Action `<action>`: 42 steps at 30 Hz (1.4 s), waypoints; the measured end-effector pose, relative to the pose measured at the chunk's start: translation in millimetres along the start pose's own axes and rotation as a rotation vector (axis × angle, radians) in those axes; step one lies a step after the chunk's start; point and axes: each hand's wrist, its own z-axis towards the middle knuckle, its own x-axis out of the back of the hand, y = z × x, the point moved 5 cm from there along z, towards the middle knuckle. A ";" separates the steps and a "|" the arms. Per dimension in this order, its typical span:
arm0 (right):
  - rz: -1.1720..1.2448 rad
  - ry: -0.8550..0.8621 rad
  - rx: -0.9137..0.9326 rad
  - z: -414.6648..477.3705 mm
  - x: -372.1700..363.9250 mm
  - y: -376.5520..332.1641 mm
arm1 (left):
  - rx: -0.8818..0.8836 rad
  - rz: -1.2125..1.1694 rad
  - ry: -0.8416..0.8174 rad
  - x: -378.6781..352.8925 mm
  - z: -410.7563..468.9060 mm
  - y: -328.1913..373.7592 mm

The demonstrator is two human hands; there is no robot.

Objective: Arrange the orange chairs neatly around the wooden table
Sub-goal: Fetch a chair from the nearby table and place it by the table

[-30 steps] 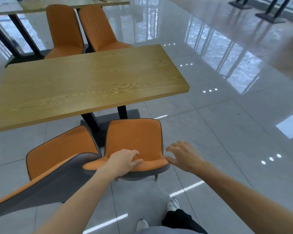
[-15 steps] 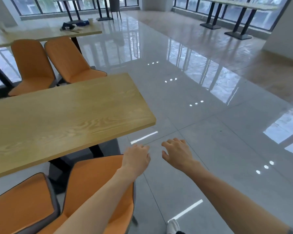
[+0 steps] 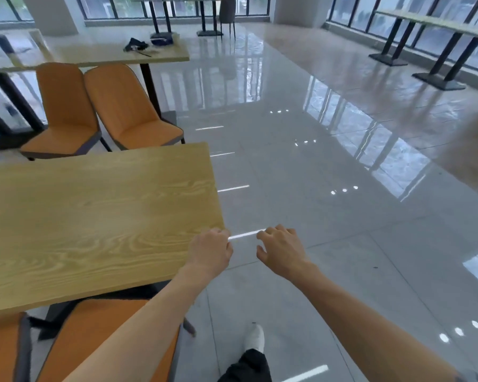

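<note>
Both hands are empty: the left hand [image 3: 211, 250] hangs loosely curled over the near corner of the wooden table [image 3: 94, 216], and the right hand [image 3: 280, 250] is half open over bare floor just beside it. Two orange chairs [image 3: 100, 343] sit below and behind the left wrist at the table's near edge, and two more [image 3: 133, 111] stand well beyond the fingertips on the far side. The sensible step looks like rounding the corner to the far pair, taking one backrest with both hands and sliding it in square to the table's edge.
</note>
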 end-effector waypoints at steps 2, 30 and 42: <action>-0.014 -0.013 0.036 37.8 0.1 17.3 | 0.032 -0.010 0.017 -6.2 39.6 1.2; -0.031 -0.020 0.465 655.5 52.0 175.7 | 0.462 -0.004 0.112 41.9 589.7 -114.4; -0.048 -0.055 0.679 886.8 66.4 141.7 | 0.661 0.029 0.127 69.4 762.4 -225.3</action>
